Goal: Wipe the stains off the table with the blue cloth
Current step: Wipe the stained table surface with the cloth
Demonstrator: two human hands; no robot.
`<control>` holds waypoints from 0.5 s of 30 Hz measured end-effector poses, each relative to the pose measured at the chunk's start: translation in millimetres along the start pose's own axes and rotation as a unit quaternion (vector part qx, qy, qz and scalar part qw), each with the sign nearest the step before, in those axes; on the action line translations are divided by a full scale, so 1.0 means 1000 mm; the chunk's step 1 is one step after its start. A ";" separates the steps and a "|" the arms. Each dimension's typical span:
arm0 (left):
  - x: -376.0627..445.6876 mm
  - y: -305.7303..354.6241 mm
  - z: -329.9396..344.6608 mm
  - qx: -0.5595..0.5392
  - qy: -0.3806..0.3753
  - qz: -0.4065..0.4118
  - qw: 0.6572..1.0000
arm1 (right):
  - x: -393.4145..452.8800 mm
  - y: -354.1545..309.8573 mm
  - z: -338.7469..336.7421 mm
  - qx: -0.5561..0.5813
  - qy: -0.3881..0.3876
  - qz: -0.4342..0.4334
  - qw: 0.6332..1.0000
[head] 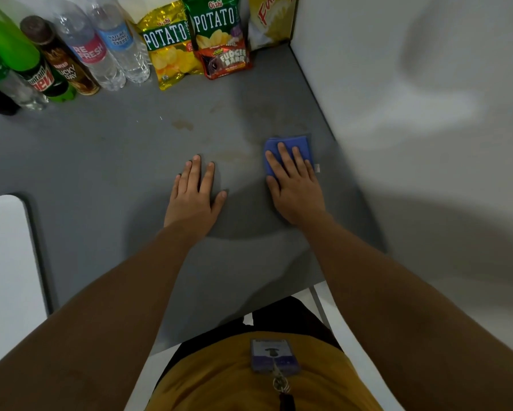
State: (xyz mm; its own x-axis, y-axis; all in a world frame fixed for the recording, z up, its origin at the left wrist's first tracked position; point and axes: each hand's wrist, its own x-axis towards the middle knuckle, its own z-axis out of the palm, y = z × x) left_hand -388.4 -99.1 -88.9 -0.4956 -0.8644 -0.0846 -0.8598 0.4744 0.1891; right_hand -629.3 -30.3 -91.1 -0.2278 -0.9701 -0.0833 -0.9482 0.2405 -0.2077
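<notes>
Table (107,173) grey, white wall on right side. Brown stains (182,125) mid-table. Right hand (293,188) flat, pressing blue cloth (287,143) near wall edge. Left hand (195,197) flat, empty, beside. Bottles (80,51), chip bags (190,40) at back.

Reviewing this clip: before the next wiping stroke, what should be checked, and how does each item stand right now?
1. Blue cloth under the right hand: ok, the palm and fingers lie flat on it.
2. Cloth flat on the table: ok, folded and lying on the grey top.
3. Stains left to wipe: not ok, a brownish stain and a fainter smear show to the left of the cloth.
4. Path to the stains: ok, only bare table lies between.
5. Left hand out of the way: cannot tell, it lies flat just beside the smear.
6. Bottles and snack bags: ok, standing along the far edge.
</notes>
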 end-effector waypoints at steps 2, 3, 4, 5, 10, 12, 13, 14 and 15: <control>0.000 0.000 -0.002 -0.004 0.001 0.004 1.000 | 0.004 0.010 -0.003 0.001 0.000 0.006 1.000; 0.000 0.000 -0.003 -0.006 0.001 0.004 1.000 | 0.003 0.013 -0.003 0.004 0.000 0.013 1.000; 0.000 -0.001 -0.004 -0.006 -0.002 0.004 1.000 | 0.002 0.016 -0.004 0.008 0.000 0.024 1.000; 0.000 0.000 -0.005 -0.006 -0.004 0.003 1.000 | 0.000 0.019 -0.004 0.012 0.001 0.037 0.999; -0.001 0.001 -0.008 -0.013 -0.007 0.003 1.000 | -0.023 0.023 -0.005 0.019 0.002 0.092 0.996; -0.001 0.001 -0.008 -0.017 -0.008 -0.001 1.000 | -0.037 0.017 -0.003 0.014 -0.001 0.104 0.995; -0.001 0.001 -0.008 -0.019 -0.008 -0.003 1.000 | -0.044 0.012 -0.001 0.014 -0.006 0.106 0.994; -0.001 0.001 -0.008 -0.021 -0.008 -0.004 1.000 | -0.051 0.006 0.001 0.014 -0.012 0.105 0.994; -0.001 0.001 -0.007 -0.024 -0.007 -0.003 1.000 | -0.056 -0.002 0.003 0.015 -0.017 0.103 0.994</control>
State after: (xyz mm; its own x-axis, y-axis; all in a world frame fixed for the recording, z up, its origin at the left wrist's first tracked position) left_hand -387.5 -99.0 -81.8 -0.4924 -0.8647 -0.0995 -0.8559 0.4602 0.2359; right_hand -614.3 24.1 -89.4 -0.4080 -0.8991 -0.1588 -0.8754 0.4346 -0.2117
